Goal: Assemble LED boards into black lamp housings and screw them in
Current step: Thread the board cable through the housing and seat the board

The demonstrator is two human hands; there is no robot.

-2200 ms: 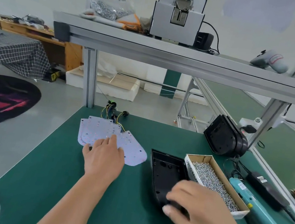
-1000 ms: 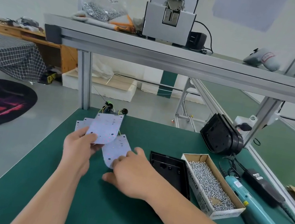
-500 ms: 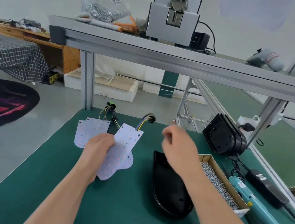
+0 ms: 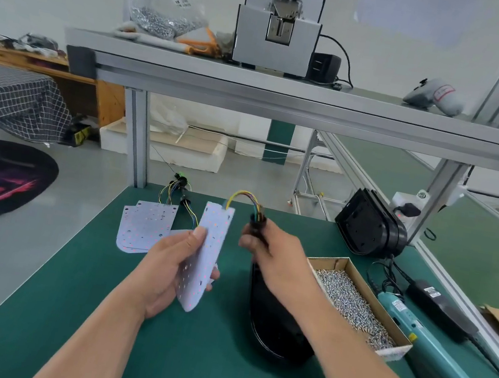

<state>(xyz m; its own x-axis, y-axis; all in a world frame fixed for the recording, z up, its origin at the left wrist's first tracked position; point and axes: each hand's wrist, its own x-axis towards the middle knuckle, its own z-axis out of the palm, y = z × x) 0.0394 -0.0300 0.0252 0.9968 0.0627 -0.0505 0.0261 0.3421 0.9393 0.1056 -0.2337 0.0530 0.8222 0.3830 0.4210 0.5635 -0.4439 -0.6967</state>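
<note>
Left hand (image 4: 176, 262): grips the LED board (image 4: 206, 254), thumb on its near face, fingers curled behind it, raised above the middle of the table (image 4: 180, 358).
LED board: white, held tilted, wired end uppermost, off the table.
Wires (image 4: 242, 196): a coloured bundle arches from the board's top edge across to the connector (image 4: 257, 223).
Right hand (image 4: 276, 259): pinches the black connector, above the far end of the black lamp housing (image 4: 277, 329).
Black lamp housing: lies right of the table's centre, partly hidden by the right forearm.
Spare LED boards (image 4: 144, 225): lie flat toward the far left corner, their leads reaching the far edge.
Screw box (image 4: 357, 306): cardboard, full of screws, just right of the housing.
Electric screwdriver (image 4: 432, 348): teal, lying along the right edge beside the box.
Second housing (image 4: 367, 226): stands propped at the far right corner.
</note>
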